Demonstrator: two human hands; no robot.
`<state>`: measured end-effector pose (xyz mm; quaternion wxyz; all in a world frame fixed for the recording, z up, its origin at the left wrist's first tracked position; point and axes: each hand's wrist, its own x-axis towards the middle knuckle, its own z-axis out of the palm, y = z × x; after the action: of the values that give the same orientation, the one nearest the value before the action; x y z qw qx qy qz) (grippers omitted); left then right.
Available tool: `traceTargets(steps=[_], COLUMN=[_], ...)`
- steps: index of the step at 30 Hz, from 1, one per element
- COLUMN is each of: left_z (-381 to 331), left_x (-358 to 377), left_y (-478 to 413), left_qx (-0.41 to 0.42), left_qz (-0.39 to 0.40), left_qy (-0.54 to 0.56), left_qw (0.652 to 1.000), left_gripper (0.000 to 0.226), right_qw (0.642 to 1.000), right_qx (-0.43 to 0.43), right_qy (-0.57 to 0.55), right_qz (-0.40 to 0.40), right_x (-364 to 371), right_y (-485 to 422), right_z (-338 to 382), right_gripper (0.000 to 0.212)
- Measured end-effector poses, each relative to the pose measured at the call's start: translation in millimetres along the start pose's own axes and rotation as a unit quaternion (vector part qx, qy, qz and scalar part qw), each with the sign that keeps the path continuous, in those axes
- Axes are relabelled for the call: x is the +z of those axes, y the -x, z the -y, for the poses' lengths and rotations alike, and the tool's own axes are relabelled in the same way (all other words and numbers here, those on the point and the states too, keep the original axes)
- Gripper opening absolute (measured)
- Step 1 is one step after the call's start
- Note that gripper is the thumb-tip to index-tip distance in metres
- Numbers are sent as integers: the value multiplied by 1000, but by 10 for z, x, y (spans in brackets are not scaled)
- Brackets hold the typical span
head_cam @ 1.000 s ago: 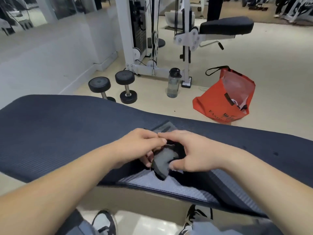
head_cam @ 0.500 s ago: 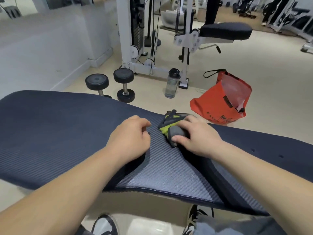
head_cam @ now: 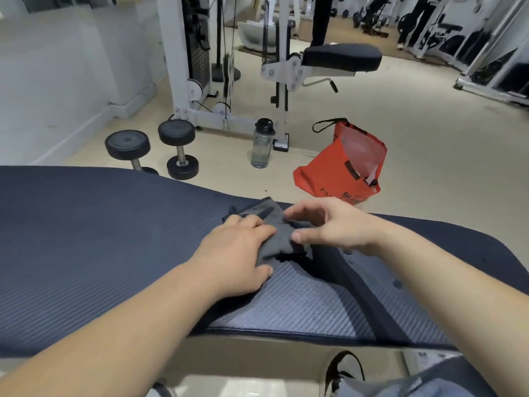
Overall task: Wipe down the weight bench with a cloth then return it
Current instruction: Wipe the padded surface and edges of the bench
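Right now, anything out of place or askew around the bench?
Only the red shopping bag on the floor beyond the dark ribbed bench pad: it slumps sideways, mouth gaping. The clear water bottle stands upright; nothing spilled.

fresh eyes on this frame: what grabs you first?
Both hands meet mid-frame on a bunched grey cloth lying on the dark ribbed weight bench: the left hand lies flat on it, and the right hand curves over it with the thumb touching. Behind the bench on the floor, a red bag stands out at right, with a water bottle and two dumbbells to its left.
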<state>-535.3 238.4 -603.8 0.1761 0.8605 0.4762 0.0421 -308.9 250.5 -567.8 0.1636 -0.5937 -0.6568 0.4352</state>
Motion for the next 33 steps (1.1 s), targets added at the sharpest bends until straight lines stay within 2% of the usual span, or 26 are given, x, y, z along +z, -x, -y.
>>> traceTargets(steps=[2,3,5,7,10,13,18,20,23,26,29,33], left_z=[-124,-199,-347,-510,-726,-721,-758,-964,-1126,-1052,-1149,-1581], left_x=[11,29,90,173,333,382,321,374,430,365,374,547], left_y=[-98,-144,-232,-294,-382,-564,-804,-793,-790,-971,-1063,-849], left_qx=[-28,-42,-61,-69,-34,-23,-135,-116,-62,-107,-145,-59], left_qz=[-4,-2,-6,-15,-18,-46,-60,-36,-9,-40,-56,-13], left_qy=[-81,-100,-114,-95,-71,-84,-82,-65,-48,-73,-116,-91], left_qw=[996,994,992,993,997,995,986,990,997,991,981,994], left_gripper=[53,46,38,36,42,45,47,49,53,53,54,50], right_qw=[988,978,967,961,952,957,960,956,974,968,952,945], right_qx=[28,41,62,80,104,111,39,25,36,80,126,170], right_qy=[39,62,81,97,159,189,267,290,201,138,100,82], right_qz=[-145,-194,-235,-245,-240,-189,-76,-43,-92,-193,-260,-268], right_x=[-165,-229,-312,-346,-388,-457,-389,-363,-536,-814,-1013,-1083], right_y=[60,95,208,375,603,659,491,445,513,710,885,950], right_z=[-135,-218,-367,-532,-775,-902,-793,-750,-765,-859,-1113,-1383], right_gripper=[20,19,22,24,33,48,37,38,40,49,49,46])
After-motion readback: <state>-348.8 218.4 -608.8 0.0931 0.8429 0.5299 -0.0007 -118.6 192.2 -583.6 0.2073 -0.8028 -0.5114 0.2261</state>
